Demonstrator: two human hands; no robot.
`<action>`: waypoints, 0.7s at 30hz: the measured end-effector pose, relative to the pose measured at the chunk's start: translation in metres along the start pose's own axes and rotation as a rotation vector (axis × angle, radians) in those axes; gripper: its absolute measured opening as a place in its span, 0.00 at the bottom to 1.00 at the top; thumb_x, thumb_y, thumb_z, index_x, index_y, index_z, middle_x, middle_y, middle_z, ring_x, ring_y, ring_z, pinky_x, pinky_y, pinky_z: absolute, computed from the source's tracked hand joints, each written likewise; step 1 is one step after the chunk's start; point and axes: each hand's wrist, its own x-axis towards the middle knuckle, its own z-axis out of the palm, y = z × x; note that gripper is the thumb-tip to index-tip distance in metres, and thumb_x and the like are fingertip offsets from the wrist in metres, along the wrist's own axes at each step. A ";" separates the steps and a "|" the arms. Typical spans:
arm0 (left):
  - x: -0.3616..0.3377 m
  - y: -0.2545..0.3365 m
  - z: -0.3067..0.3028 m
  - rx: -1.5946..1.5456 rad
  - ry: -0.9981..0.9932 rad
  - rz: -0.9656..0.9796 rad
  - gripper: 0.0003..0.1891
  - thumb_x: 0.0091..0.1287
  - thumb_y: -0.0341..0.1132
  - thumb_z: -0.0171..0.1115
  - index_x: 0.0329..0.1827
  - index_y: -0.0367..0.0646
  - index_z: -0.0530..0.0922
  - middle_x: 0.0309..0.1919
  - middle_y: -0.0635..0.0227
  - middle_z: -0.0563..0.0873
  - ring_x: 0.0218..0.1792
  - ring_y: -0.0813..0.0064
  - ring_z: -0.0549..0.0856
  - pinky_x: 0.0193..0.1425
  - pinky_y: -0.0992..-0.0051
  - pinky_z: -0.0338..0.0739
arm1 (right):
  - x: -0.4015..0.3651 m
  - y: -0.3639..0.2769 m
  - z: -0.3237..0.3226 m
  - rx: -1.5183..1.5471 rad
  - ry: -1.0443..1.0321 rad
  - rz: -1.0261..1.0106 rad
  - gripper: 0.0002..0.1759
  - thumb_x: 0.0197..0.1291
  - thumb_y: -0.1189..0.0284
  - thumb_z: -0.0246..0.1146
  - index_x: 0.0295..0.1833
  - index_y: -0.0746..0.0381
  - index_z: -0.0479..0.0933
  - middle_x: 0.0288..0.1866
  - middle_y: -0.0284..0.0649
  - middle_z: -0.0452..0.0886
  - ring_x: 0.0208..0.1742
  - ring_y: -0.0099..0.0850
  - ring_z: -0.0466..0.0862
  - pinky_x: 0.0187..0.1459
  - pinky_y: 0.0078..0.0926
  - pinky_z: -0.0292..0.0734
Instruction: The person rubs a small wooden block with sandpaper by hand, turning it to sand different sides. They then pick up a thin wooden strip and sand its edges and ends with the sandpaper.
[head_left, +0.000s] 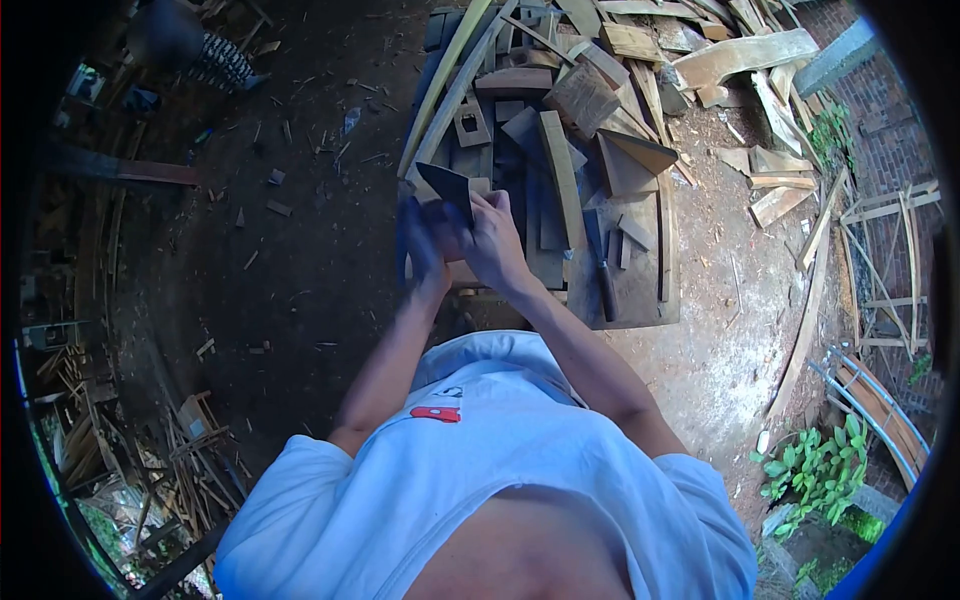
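Above the near left part of a workbench [645, 312], my two hands are close together. My right hand [497, 245] is closed, its fingers against the edge of a dark, flat, pointed piece [446, 188] that stands tilted; its kind is not clear. My left hand [428, 245] is beside it on the left, smeared by motion and in shadow, so its fingers cannot be made out. Pale wood shows under and behind the hands. To the right lies a long-bladed hand tool with a dark handle [607, 292], next to a long wooden block [562, 180].
Wood offcuts are heaped over the bench, including a block with a square hole [471, 126] and an angled wooden piece [637, 160]. Long boards [445, 85] run along its left side. More scraps [780, 190] lie on the ground at right. Another person [205, 55] is at upper left.
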 end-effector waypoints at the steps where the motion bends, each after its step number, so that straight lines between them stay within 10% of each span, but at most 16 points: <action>1: -0.004 0.004 0.004 -0.052 0.006 -0.013 0.24 0.75 0.55 0.37 0.47 0.43 0.73 0.37 0.72 0.79 0.43 0.74 0.81 0.50 0.70 0.76 | -0.001 -0.003 0.002 -0.018 0.049 -0.011 0.16 0.64 0.62 0.56 0.53 0.53 0.80 0.57 0.32 0.79 0.44 0.41 0.70 0.50 0.32 0.71; 8: 0.002 -0.006 -0.002 -0.040 -0.009 0.045 0.26 0.73 0.57 0.39 0.53 0.42 0.70 0.38 0.65 0.81 0.40 0.71 0.83 0.44 0.66 0.79 | 0.021 0.031 0.005 0.058 0.048 0.115 0.18 0.67 0.59 0.54 0.48 0.61 0.80 0.42 0.46 0.82 0.41 0.44 0.73 0.45 0.34 0.72; 10: -0.022 0.029 0.023 -0.054 -0.055 -0.072 0.27 0.71 0.59 0.41 0.53 0.44 0.71 0.40 0.64 0.82 0.43 0.67 0.83 0.43 0.60 0.79 | 0.027 0.040 -0.011 0.324 -0.189 0.490 0.23 0.68 0.54 0.53 0.47 0.65 0.79 0.35 0.46 0.82 0.35 0.37 0.76 0.40 0.32 0.72; 16: -0.002 0.021 -0.014 -0.561 -0.326 -0.554 0.31 0.70 0.63 0.41 0.57 0.44 0.73 0.44 0.59 0.81 0.45 0.61 0.83 0.49 0.55 0.81 | 0.006 0.057 -0.023 0.539 0.099 0.781 0.31 0.67 0.46 0.53 0.47 0.66 0.79 0.32 0.33 0.78 0.32 0.23 0.74 0.37 0.25 0.70; 21: -0.002 0.013 -0.008 -0.473 -0.192 -0.514 0.38 0.67 0.68 0.41 0.59 0.41 0.71 0.45 0.58 0.82 0.46 0.59 0.83 0.56 0.51 0.79 | -0.003 0.056 -0.022 0.624 0.001 0.787 0.32 0.66 0.44 0.53 0.50 0.66 0.78 0.33 0.35 0.78 0.33 0.22 0.72 0.39 0.23 0.69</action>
